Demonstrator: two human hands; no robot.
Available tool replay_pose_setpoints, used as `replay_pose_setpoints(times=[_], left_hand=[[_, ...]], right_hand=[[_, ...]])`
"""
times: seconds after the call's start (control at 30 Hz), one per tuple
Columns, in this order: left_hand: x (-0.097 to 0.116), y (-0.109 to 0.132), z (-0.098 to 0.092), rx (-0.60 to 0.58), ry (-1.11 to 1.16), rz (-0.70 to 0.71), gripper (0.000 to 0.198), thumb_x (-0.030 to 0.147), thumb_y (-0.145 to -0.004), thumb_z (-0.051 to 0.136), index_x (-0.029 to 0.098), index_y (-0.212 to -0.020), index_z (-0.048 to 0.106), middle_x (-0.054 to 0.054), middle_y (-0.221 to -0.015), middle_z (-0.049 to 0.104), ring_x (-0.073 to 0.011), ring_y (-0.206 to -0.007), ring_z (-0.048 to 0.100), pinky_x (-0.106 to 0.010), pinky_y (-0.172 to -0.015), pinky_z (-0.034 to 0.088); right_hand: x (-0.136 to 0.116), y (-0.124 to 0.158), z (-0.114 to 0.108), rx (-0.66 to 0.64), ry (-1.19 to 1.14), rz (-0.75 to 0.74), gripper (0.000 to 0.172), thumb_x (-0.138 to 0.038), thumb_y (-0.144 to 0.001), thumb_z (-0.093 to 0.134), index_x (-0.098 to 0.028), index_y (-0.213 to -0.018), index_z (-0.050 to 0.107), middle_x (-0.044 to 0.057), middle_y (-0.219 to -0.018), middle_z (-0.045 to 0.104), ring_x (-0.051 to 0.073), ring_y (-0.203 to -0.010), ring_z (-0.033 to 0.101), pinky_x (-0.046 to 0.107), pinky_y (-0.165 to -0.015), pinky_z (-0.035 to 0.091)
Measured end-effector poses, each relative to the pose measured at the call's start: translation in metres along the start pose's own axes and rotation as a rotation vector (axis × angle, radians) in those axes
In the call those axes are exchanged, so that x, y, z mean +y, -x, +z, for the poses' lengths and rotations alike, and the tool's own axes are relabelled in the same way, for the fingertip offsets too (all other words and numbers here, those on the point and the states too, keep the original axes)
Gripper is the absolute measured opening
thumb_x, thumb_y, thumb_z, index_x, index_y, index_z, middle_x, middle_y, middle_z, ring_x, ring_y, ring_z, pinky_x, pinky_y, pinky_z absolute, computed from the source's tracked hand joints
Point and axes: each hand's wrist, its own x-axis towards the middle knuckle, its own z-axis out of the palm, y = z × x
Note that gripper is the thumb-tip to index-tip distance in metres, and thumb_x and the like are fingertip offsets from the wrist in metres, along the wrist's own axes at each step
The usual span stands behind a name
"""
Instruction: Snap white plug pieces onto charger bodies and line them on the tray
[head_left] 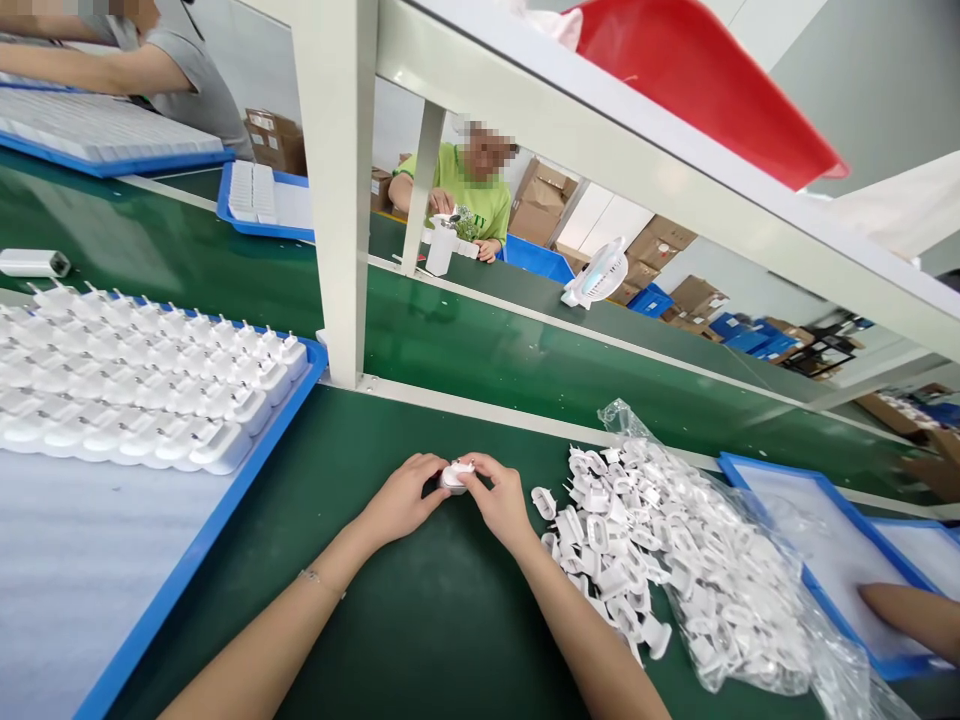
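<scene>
Between my two hands is a small white plug charger (454,478), held just above the green table. My left hand (405,500) grips its left side with thumb and fingers. From the right, my right hand (497,497) has its fingertips closed on the charger's upper part. White plug chargers (142,385) with metal pins upward stand in rows in a blue-rimmed tray (189,556) to the left. Right of my hands lies a heap of loose white plug heads (600,530), partly spilling from a clear plastic bag (739,610).
A pale metal post (334,200) and shelf beam rise beyond the table edge, with a red tray (697,80) on top. Blue-rimmed trays (832,500) sit at right, where another person's arm (911,615) reaches in. Two people work across the line near a white fan (598,272).
</scene>
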Motion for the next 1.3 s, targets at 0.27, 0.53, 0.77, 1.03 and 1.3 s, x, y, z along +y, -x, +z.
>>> replay_pose_setpoints(times=[0.27, 0.53, 0.77, 1.03, 1.3], left_hand=[[0.005, 0.003, -0.002, 0.017, 0.094, -0.040, 0.028, 0.030, -0.086, 0.048, 0.022, -0.112, 0.052, -0.005, -0.103, 0.059, -0.0199, -0.096, 0.053, -0.034, -0.084, 0.044], [0.009, 0.001, 0.004, 0.068, 0.082, -0.101, 0.019, 0.033, -0.090, 0.042, 0.021, -0.096, 0.055, -0.003, -0.092, 0.060, -0.0185, -0.089, 0.055, -0.032, -0.080, 0.044], [0.019, 0.008, 0.007, 0.110, 0.119, -0.104, 0.031, 0.024, -0.086, 0.046, 0.021, -0.116, 0.053, -0.006, -0.108, 0.062, -0.0192, -0.095, 0.057, -0.034, -0.087, 0.045], [0.078, 0.106, -0.085, 0.369, -0.075, -0.298, 0.028, 0.030, -0.080, 0.057, 0.021, -0.106, 0.057, -0.006, -0.100, 0.063, -0.0188, -0.087, 0.059, -0.030, -0.078, 0.048], [-0.032, 0.225, -0.231, 1.069, -0.559, -0.912, 0.045, 0.043, -0.069, 0.058, 0.012, -0.101, 0.050, -0.013, -0.096, 0.063, -0.0302, -0.091, 0.061, -0.036, -0.075, 0.049]], right_hand=[[0.009, 0.004, 0.002, -0.004, 0.056, 0.001, 0.015, -0.031, -0.083, 0.058, -0.026, -0.095, 0.066, 0.001, -0.100, 0.070, 0.022, -0.094, 0.064, 0.035, -0.087, 0.046], [0.013, 0.012, 0.009, 0.006, 0.208, -0.073, 0.022, -0.030, -0.089, 0.049, -0.028, -0.107, 0.061, 0.001, -0.112, 0.066, 0.021, -0.100, 0.062, 0.035, -0.090, 0.041], [0.016, 0.019, 0.008, -0.089, -0.038, -0.073, 0.032, -0.029, -0.082, 0.055, -0.022, -0.113, 0.054, 0.006, -0.107, 0.066, 0.022, -0.093, 0.063, 0.036, -0.086, 0.048], [0.033, 0.029, 0.017, -0.241, -0.070, -0.043, 0.038, -0.046, -0.090, 0.040, -0.027, -0.120, 0.053, 0.009, -0.114, 0.064, 0.024, -0.099, 0.063, 0.036, -0.085, 0.052], [0.022, 0.030, 0.027, -0.301, 0.148, -0.139, 0.032, -0.046, -0.091, 0.039, -0.030, -0.107, 0.062, 0.006, -0.107, 0.064, 0.023, -0.102, 0.059, 0.035, -0.083, 0.052]])
